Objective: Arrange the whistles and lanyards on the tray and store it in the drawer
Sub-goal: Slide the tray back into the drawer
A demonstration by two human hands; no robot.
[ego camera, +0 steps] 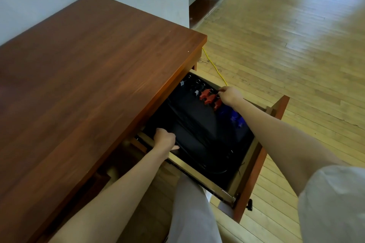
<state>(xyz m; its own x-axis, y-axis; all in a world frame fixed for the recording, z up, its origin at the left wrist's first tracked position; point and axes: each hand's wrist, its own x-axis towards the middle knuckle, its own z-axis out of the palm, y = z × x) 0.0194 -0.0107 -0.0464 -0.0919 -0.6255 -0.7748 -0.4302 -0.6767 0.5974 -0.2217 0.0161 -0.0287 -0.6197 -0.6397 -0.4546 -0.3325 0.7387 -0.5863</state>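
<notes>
the tray (197,124) of whistles (209,97) lies in the open drawer (254,173). left hand (165,140) at 8 o'clock curls round its edge; right hand (230,95) at 2 o'clock pinches its rim. next, i think: let go, push drawer shut.

Drawer (262,156) hanging open from the wooden table (88,69), black tray (197,116) lying in it. On the tray: dark whistles (196,92) at twelve o'clock, red whistles (209,97) at one, blue whistles (236,118) at three, black lanyards (207,167) at six. The table stands on plank floor (276,45), a yellow cable (214,65) trailing there.
</notes>
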